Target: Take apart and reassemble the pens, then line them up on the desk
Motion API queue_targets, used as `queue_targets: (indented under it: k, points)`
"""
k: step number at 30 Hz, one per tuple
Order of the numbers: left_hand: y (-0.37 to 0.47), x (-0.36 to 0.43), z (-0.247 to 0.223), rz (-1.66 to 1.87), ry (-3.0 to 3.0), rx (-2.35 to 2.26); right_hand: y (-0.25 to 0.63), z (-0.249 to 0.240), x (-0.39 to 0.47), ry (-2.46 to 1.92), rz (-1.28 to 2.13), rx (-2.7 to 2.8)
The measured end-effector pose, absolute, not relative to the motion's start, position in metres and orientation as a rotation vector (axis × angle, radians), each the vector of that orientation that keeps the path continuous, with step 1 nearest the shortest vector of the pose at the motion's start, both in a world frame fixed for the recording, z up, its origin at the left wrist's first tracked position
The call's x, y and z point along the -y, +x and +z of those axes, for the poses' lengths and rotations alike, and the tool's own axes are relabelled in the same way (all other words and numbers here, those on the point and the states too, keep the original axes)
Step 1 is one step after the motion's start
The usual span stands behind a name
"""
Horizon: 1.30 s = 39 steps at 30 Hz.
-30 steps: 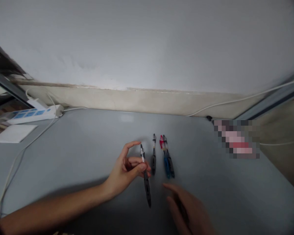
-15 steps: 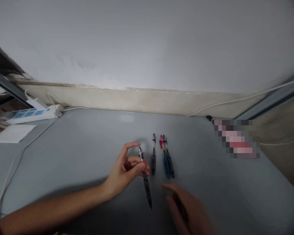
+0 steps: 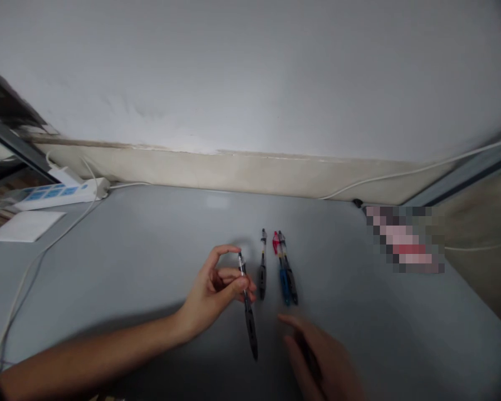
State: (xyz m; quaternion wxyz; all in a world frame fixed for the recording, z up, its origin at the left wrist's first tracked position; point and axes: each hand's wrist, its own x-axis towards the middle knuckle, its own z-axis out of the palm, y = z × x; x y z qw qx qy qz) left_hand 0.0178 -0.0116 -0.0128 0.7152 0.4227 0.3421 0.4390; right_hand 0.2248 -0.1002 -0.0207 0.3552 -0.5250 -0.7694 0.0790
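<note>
My left hand (image 3: pixel 217 289) sits just below the middle of the frame, and it's pinching a black pen (image 3: pixel 247 305) between thumb and fingers, with the forefinger curled up over the pen's top end. The pen is slim, with a clear upper barrel near my fingertips and a dark black grip and tip that point down toward the bottom of the frame; it's lifted at a slight slant, the tip hanging lowest. My right hand (image 3: pixel 317 356) is down at the lower centre-right, blurred, fingers spread loose and open, gripping nothing, hovering low over the grey table (image 3: pixel 129 256), near the pen's tip but apart from it. Just to the right of my held pen, three more pens lie flat on the table, roughly parallel and pointing up the frame: a second black pen (image 3: pixel 262 266) closest to my fingers, then a pen with a red cap end and blue grip (image 3: pixel 280 270), and touching it on its right a dark pen (image 3: pixel 289 273). Further out, in the upper left of the frame, a white power strip (image 3: pixel 54 194) with blue sockets rests by the wall, its white cable (image 3: pixel 20 284) trailing down the table's left side, and a white sheet of paper (image 3: pixel 23 226) lies just beneath it.
</note>
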Motion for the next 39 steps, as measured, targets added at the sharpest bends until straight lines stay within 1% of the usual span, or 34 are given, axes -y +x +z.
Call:
queue_targets:
  k: [5, 16, 25, 29, 39]
  points:
    - [0.018, 0.01, -0.013, 0.942, 0.898, -0.75, 0.225, -0.02, 0.101, -1.357, 0.207, 1.992]
    - [0.015, 0.008, -0.014, 1.006, 0.892, -0.735, 0.228, -0.025, 0.101, -1.342, 0.202, 1.987]
    - [0.017, -0.017, 0.019, 1.045, 1.036, -0.792, 0.233, -0.035, 0.109, -1.357, 0.293, 2.028]
    - [0.024, -0.039, 0.027, 1.026, 1.162, -0.891, 0.231, -0.035, 0.109, -1.355, 0.297, 2.025]
    - [0.034, -0.07, 0.011, 0.911, 1.29, -0.994, 0.225, -0.035, 0.108, -1.336, 0.238, 2.003]
